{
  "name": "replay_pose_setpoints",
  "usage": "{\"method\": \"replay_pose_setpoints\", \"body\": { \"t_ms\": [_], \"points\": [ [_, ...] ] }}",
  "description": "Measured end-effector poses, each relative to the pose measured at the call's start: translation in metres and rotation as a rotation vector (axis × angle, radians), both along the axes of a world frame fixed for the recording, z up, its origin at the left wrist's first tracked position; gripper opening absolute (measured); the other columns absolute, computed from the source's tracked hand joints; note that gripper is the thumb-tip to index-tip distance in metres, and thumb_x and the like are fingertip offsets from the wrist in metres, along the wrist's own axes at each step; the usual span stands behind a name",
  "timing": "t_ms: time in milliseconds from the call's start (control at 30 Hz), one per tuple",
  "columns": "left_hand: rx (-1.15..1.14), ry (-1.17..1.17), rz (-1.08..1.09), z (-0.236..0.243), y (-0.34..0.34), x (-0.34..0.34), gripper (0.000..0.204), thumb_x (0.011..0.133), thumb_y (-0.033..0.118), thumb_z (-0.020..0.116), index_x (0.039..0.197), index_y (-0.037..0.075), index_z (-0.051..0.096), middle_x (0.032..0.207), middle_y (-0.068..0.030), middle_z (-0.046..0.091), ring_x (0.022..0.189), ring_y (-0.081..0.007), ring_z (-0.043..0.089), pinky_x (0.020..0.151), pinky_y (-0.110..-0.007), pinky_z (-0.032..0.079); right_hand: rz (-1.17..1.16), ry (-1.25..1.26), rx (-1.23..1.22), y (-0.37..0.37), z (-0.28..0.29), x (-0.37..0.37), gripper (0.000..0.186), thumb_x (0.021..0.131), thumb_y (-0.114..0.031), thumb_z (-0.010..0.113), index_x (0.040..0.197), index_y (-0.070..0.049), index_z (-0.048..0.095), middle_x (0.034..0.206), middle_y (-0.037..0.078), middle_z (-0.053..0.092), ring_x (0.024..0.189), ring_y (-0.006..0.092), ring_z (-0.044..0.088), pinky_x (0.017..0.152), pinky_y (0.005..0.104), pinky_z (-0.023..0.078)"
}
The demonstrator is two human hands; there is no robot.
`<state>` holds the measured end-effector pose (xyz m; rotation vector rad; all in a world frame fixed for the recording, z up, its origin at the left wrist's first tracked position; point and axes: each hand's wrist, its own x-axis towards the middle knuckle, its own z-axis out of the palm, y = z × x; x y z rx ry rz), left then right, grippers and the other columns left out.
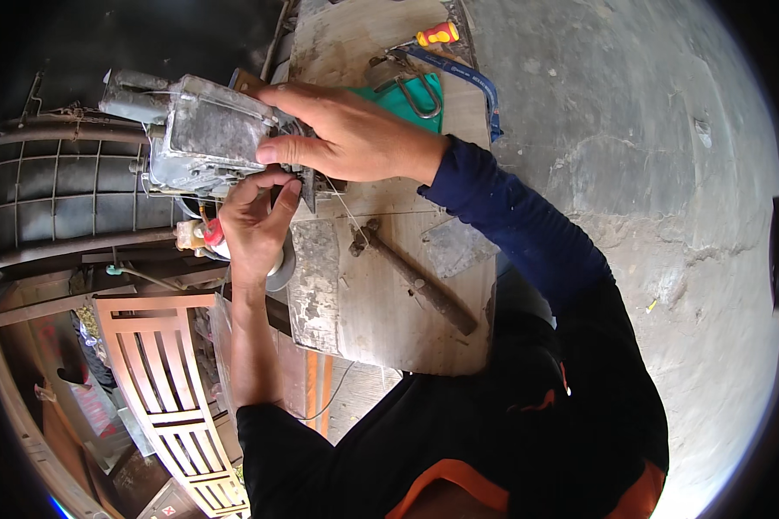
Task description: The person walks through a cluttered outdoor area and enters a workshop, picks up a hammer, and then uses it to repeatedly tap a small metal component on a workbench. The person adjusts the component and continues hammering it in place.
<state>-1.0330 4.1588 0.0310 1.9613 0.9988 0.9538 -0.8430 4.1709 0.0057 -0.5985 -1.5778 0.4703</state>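
A boxy grey metal machine (216,125), worn and smeared, sits at the table's left edge with a cylinder sticking out at its far left. My right hand (342,134) grips its right end, the thumb on the near side and the forefinger along the top edge; the other fingers are hidden. Below it, my left hand (255,216) has its thumb and fingertips pinched together at the machine's lower right corner, beside a small metal plate (310,195). What is between those fingertips is too small to make out. A thin wire (348,208) runs from there toward a hammer (417,281).
The worn wooden table (389,337) carries the hammer. Farther back are a U-shaped metal piece (422,99) on a green sheet (398,108), a blue hacksaw (467,73) and a red-yellow screwdriver (439,34). A metal grille (56,186) and slatted wooden panel (160,363) stand left.
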Motion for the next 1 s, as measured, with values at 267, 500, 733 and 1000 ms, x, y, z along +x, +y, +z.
{"method": "replay_pose_setpoints", "body": {
  "t_ms": [267,500,733,1000],
  "points": [
    [0.125,0.056,0.331,-0.007,-0.039,0.029,0.013,0.077,0.000,0.070,0.090,-0.003,0.066,0.101,-0.0074,0.053,0.091,-0.0135,0.056,0.073,-0.024,0.045,0.048,-0.092,-0.023,0.002,-0.001,0.004,0.044,0.086,-0.038,0.063,0.107,0.000,0.054,0.090,0.018,0.063,0.080,0.0345,0.063,0.066,0.0386,0.048],
    [0.250,0.181,0.544,-0.011,-0.044,0.045,0.007,0.079,0.003,0.068,0.085,0.000,0.066,0.095,-0.0060,0.057,0.085,-0.0130,0.056,0.065,-0.025,0.045,0.010,-0.128,-0.019,0.001,-0.001,0.005,0.043,0.085,-0.040,0.063,0.101,-0.001,0.054,0.086,0.019,0.061,0.078,0.0365,0.061,0.064,0.0409,0.046],
    [0.250,-0.061,0.531,-0.027,-0.042,0.044,0.004,0.083,0.002,0.062,0.083,-0.002,0.063,0.093,-0.0053,0.056,0.075,-0.0095,0.051,0.060,-0.023,0.041,0.049,-0.076,0.003,0.001,-0.001,0.000,0.044,0.086,-0.043,0.061,0.091,0.001,0.053,0.080,0.016,0.057,0.073,0.0356,0.059,0.063,0.0430,0.044],
    [0.545,0.254,0.588,-0.027,-0.046,0.056,0.005,0.082,0.002,0.061,0.082,-0.003,0.060,0.091,-0.0098,0.056,0.069,-0.0144,0.051,0.062,-0.027,0.043,0.047,-0.066,0.002,0.003,-0.006,0.001,0.045,0.086,-0.043,0.060,0.090,0.001,0.054,0.079,0.016,0.056,0.073,0.0341,0.059,0.062,0.0425,0.044]
  ]
}}
